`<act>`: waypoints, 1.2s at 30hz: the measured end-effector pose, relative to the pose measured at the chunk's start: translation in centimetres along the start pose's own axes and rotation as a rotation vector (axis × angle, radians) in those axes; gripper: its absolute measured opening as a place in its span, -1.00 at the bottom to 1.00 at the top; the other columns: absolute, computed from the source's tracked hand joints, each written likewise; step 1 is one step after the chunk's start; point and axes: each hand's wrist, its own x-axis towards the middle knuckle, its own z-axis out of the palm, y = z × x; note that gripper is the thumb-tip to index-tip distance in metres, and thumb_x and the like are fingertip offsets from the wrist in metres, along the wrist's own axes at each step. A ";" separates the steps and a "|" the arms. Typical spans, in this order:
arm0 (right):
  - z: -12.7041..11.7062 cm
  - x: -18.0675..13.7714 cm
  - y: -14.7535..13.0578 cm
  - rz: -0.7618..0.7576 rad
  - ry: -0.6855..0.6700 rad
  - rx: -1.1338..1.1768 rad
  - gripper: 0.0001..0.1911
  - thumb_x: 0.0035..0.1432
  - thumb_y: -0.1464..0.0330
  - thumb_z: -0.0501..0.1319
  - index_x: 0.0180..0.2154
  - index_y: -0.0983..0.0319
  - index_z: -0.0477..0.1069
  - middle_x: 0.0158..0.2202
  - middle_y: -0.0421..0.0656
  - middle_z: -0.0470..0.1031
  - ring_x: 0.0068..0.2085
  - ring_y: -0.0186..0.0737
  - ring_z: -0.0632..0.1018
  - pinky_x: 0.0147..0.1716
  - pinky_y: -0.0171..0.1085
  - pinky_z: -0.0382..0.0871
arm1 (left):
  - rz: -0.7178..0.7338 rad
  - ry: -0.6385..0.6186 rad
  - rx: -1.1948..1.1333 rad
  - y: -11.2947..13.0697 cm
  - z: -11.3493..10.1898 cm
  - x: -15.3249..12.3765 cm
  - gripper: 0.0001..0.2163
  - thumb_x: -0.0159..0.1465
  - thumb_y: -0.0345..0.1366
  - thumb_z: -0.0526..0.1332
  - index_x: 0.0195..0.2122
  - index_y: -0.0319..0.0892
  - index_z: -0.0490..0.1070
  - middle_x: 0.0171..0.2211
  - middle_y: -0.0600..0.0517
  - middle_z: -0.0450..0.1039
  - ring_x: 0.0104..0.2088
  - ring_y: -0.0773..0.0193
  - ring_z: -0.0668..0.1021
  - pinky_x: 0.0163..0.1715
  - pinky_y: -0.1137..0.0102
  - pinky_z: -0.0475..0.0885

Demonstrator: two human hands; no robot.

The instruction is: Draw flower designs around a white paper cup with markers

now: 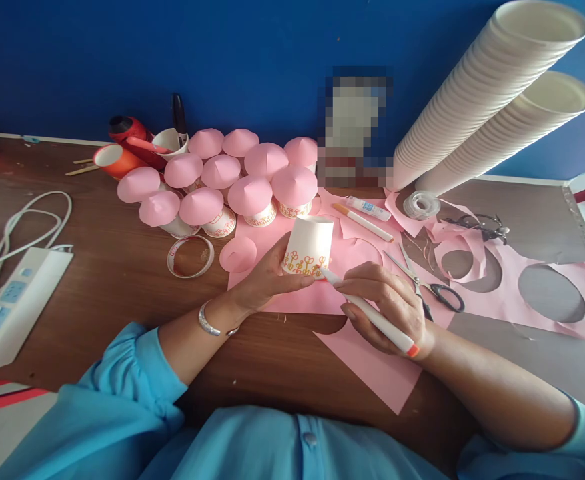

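Observation:
My left hand grips an upside-down white paper cup with small orange and yellow flowers drawn along its rim. My right hand is closed round a white marker with an orange end. The marker's tip touches the cup's lower edge. Both hands hover over sheets of pink paper on the brown table. Just behind stands a cluster of several cups with pink paper cone caps.
Scissors, a glue tube, another marker and a tape roll lie right of the cup. Two long stacks of white cups lean at the back right. A cut cup rim, a pink disc, a power strip.

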 end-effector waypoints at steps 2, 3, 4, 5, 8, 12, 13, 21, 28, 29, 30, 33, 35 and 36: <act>0.0 0.0 0.0 0.003 -0.003 -0.003 -0.77 0.43 0.47 0.17 0.08 0.26 0.40 -0.22 -0.05 0.57 -0.25 -0.15 0.66 -0.37 -0.19 0.63 | 0.000 -0.005 -0.003 0.0 0.0 0.0 -0.45 0.12 -0.19 0.56 0.11 -0.09 0.43 -0.10 -0.01 0.49 -0.12 0.17 0.52 -0.12 0.28 0.44; 0.0 0.0 0.0 0.004 -0.004 -0.004 -0.77 0.43 0.47 0.17 0.09 0.25 0.40 -0.22 -0.06 0.57 -0.25 -0.15 0.66 -0.37 -0.19 0.63 | 0.001 -0.008 -0.006 0.1 0.1 0.0 -0.44 0.12 -0.19 0.56 0.11 -0.09 0.43 -0.11 0.00 0.48 -0.13 0.18 0.51 -0.12 0.28 0.44; 0.0 0.1 0.0 0.005 -0.004 -0.002 -0.76 0.44 0.47 0.17 0.09 0.24 0.39 -0.22 -0.06 0.57 -0.25 -0.15 0.67 -0.37 -0.18 0.64 | -0.001 -0.010 -0.009 0.1 0.1 0.0 -0.44 0.12 -0.19 0.56 0.11 -0.08 0.43 -0.11 0.00 0.48 -0.13 0.18 0.51 -0.12 0.28 0.44; 0.0 0.1 0.0 0.006 -0.004 0.000 -0.76 0.44 0.47 0.17 0.10 0.24 0.39 -0.22 -0.06 0.57 -0.24 -0.14 0.67 -0.37 -0.18 0.64 | -0.002 -0.011 -0.010 0.1 0.1 0.1 -0.44 0.12 -0.19 0.56 0.12 -0.08 0.43 -0.10 0.00 0.48 -0.12 0.18 0.51 -0.12 0.28 0.44; 0.1 0.0 0.1 0.005 0.001 0.001 -0.76 0.44 0.47 0.17 0.10 0.25 0.40 -0.22 -0.06 0.57 -0.24 -0.14 0.66 -0.36 -0.18 0.65 | -0.005 -0.013 -0.007 0.2 0.2 0.1 -0.43 0.13 -0.18 0.56 0.13 -0.08 0.42 -0.08 -0.01 0.47 -0.10 0.18 0.51 -0.10 0.28 0.45; 0.1 -0.1 0.2 0.003 0.008 -0.005 -0.78 0.44 0.47 0.17 0.09 0.26 0.40 -0.21 -0.05 0.57 -0.24 -0.16 0.65 -0.34 -0.21 0.64 | -0.007 -0.021 0.005 0.3 0.2 0.1 -0.43 0.14 -0.18 0.55 0.14 -0.09 0.42 -0.08 -0.03 0.48 -0.10 0.16 0.52 -0.09 0.26 0.46; 0.1 -0.1 0.2 0.007 0.006 -0.005 -0.76 0.44 0.47 0.18 0.10 0.25 0.39 -0.21 -0.06 0.57 -0.24 -0.17 0.65 -0.34 -0.21 0.64 | -0.009 -0.020 0.007 0.3 0.2 0.1 -0.43 0.14 -0.18 0.55 0.14 -0.09 0.42 -0.08 -0.03 0.48 -0.09 0.15 0.52 -0.08 0.25 0.46; 0.1 0.1 0.1 0.014 0.009 -0.008 -0.74 0.40 0.50 0.19 0.09 0.25 0.41 -0.21 -0.06 0.57 -0.23 -0.16 0.66 -0.33 -0.21 0.63 | -0.011 -0.007 0.006 0.0 0.0 0.0 -0.44 0.13 -0.18 0.55 0.12 -0.09 0.43 -0.07 -0.02 0.49 -0.07 0.14 0.52 -0.06 0.24 0.45; 0.0 0.0 0.0 0.028 0.004 0.007 -0.71 0.40 0.49 0.19 0.12 0.24 0.40 -0.21 -0.07 0.58 -0.24 -0.15 0.66 -0.36 -0.19 0.63 | -0.016 0.009 -0.003 -0.1 -0.1 0.1 -0.44 0.10 -0.17 0.58 0.09 -0.09 0.44 -0.08 -0.02 0.51 -0.07 0.13 0.55 -0.05 0.23 0.48; 0.0 0.0 0.0 0.020 0.004 0.015 -0.71 0.41 0.48 0.18 0.13 0.24 0.40 -0.21 -0.07 0.58 -0.23 -0.14 0.67 -0.35 -0.18 0.63 | -0.018 0.012 -0.012 -0.1 -0.1 0.1 -0.44 0.10 -0.17 0.58 0.09 -0.08 0.45 -0.07 -0.01 0.52 -0.06 0.12 0.56 -0.04 0.22 0.48; -0.1 0.0 0.1 0.009 0.006 0.025 -0.71 0.42 0.46 0.18 0.14 0.25 0.40 -0.21 -0.06 0.58 -0.22 -0.12 0.67 -0.34 -0.17 0.63 | -0.020 0.013 -0.023 -0.1 0.0 0.0 -0.44 0.10 -0.18 0.58 0.10 -0.07 0.45 -0.07 -0.01 0.53 -0.05 0.11 0.57 -0.02 0.21 0.49; -0.1 -0.1 0.3 -0.026 0.022 0.036 -0.71 0.47 0.41 0.14 0.16 0.27 0.38 -0.21 -0.05 0.56 -0.21 -0.10 0.66 -0.34 -0.16 0.64 | -0.018 -0.002 -0.077 0.0 0.1 0.0 -0.45 0.13 -0.19 0.56 0.13 -0.05 0.46 -0.03 -0.02 0.57 0.01 0.06 0.61 0.06 0.15 0.50; -0.1 0.0 0.4 -0.032 0.042 0.021 -0.72 0.48 0.40 0.13 0.16 0.28 0.38 -0.22 -0.05 0.55 -0.22 -0.11 0.65 -0.35 -0.16 0.63 | -0.021 -0.019 -0.125 0.1 0.2 0.0 -0.46 0.15 -0.20 0.55 0.14 -0.04 0.47 -0.03 -0.02 0.60 0.03 0.02 0.64 0.09 0.11 0.50; 0.0 0.0 0.4 -0.033 0.052 0.012 -0.72 0.48 0.40 0.13 0.15 0.28 0.38 -0.22 -0.05 0.55 -0.22 -0.11 0.64 -0.35 -0.17 0.62 | -0.023 -0.023 -0.150 0.2 0.2 0.0 -0.46 0.15 -0.21 0.54 0.14 -0.05 0.48 -0.05 -0.02 0.61 0.04 0.00 0.65 0.11 0.09 0.51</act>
